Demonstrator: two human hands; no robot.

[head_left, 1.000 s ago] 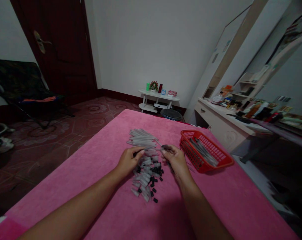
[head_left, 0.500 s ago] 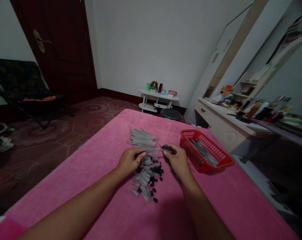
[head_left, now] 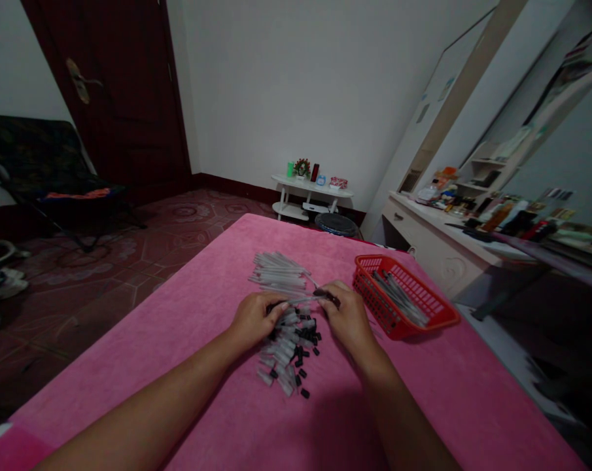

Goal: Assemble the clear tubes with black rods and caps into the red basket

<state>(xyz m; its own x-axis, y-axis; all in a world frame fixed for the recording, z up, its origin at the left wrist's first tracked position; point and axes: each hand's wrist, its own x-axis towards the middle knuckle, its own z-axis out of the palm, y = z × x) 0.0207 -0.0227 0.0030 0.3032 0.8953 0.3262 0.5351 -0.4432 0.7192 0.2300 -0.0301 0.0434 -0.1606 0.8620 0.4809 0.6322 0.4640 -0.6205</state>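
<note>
A slim, pale translucent tube, probably a pen barrel (head_left: 301, 301), spans the gap between my hands, roughly level. My left hand (head_left: 257, 320) is closed in a pinch on its left end. At the other end, my right hand (head_left: 347, 315) has thumb and fingers closed around it; something dark shows at those fingertips, too small to name. Just beyond the hands lies a pile of similar pale tubes (head_left: 278, 269), side by side. Below the held tube are scattered clear caps (head_left: 283, 347) and small black plugs (head_left: 303, 353), partly covered by my left fingers.
A red plastic basket (head_left: 437, 314) holding several grey sticks stands right of my right hand. Everything rests on a pink cloth-covered table (head_left: 202, 392). Beyond are a low white stand (head_left: 280, 178), a cluttered dresser (head_left: 423, 232) at right and a folding chair (head_left: 35, 157) at left.
The held tube and fingertips have dipped slightly toward me. The fingers of my right hand have shifted on the tube's end. The piles and basket stay as they were.
</note>
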